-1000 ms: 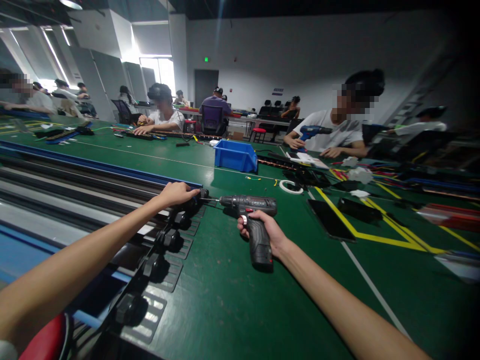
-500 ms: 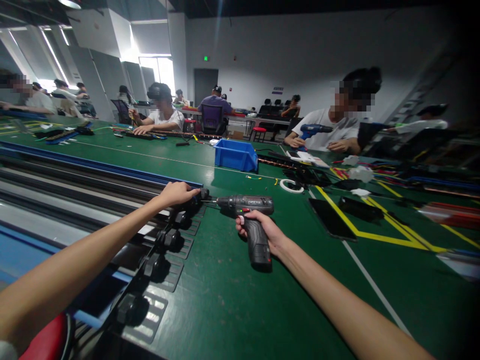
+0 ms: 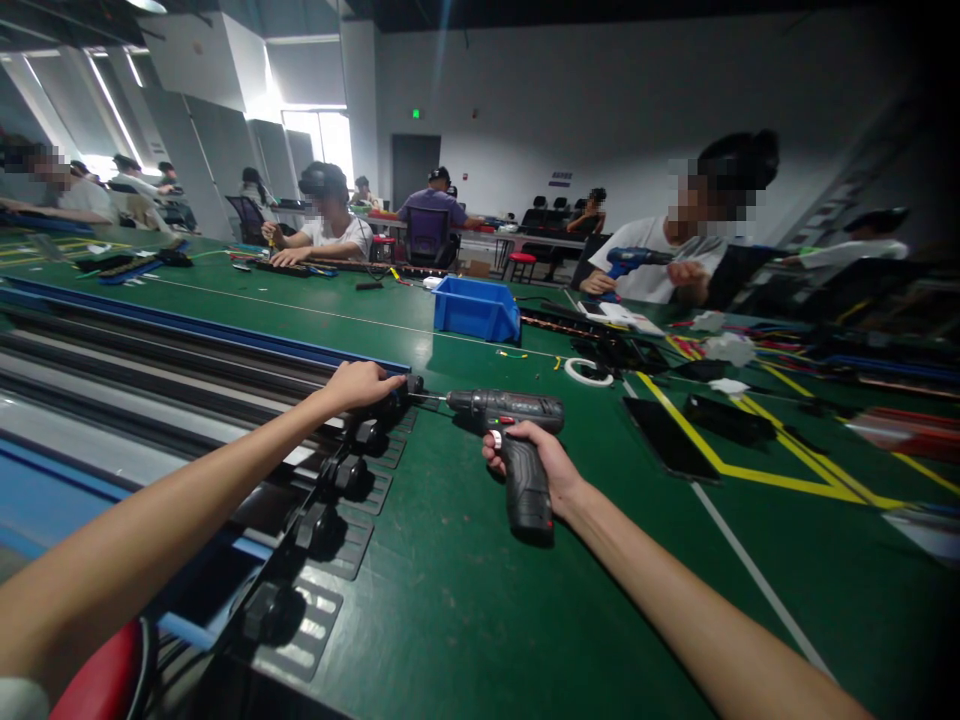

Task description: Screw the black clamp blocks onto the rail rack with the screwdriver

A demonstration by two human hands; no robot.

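Note:
In my right hand [image 3: 536,455] is a black cordless drill [image 3: 517,410], my fingers wrapped round its grip. Its long thin bit [image 3: 429,397] points left at the far end of a row of black knob-like end pieces [image 3: 367,434]. Whether the bit's tip touches anything there is hard to see. My left hand [image 3: 361,385] is closed over the far black end piece [image 3: 412,384], its fingertips partly hidden. Long black and silver rails [image 3: 187,400] run left from these pieces, and flat slotted black plates [image 3: 311,625] stick out beneath them.
A blue bin [image 3: 476,310] stands beyond the drill on the green table [image 3: 465,620]. To its right lie a white tape ring [image 3: 589,373], a dark flat panel [image 3: 670,438] and loose wires. Across the table a co-worker [image 3: 652,245] has a blue drill [image 3: 637,260]. A red stool [image 3: 101,675] is at lower left.
The drill has shifted slightly right, showing a little more of its bit. My left hand keeps its place on the end piece. The co-worker across at right has raised one hand.

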